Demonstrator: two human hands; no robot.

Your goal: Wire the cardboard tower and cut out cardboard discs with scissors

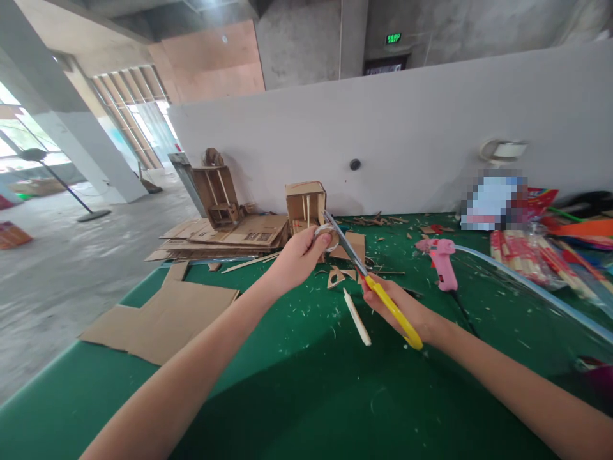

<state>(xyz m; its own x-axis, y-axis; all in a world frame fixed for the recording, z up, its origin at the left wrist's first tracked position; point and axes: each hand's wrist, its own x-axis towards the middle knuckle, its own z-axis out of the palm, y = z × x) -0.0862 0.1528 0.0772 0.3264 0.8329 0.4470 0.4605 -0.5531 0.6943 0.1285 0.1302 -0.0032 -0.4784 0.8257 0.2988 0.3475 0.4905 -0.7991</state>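
My left hand (pixel 302 253) is closed in a pinch on a small round piece of cardboard (pixel 331 239) with pale stringy edges. My right hand (pixel 393 303) grips scissors (pixel 378 291) with yellow handles. Their metal blades point up and to the left, right beside the round piece; whether they touch it I cannot tell. Behind my left hand stands a small cardboard box (pixel 302 191) with thin sticks inside, its lower part hidden. A white pen-like stick (pixel 357 318) lies on the green table below the scissors.
Stacked cardboard (pixel 258 231) and a taller cardboard structure (pixel 216 191) stand at the back left. A cut cardboard sheet (pixel 167 313) lies at the left edge. To the right are a pink glue gun (pixel 444 265) and bagged sticks (pixel 522 255). Cardboard scraps (pixel 336 276) litter the green table (pixel 306 383).
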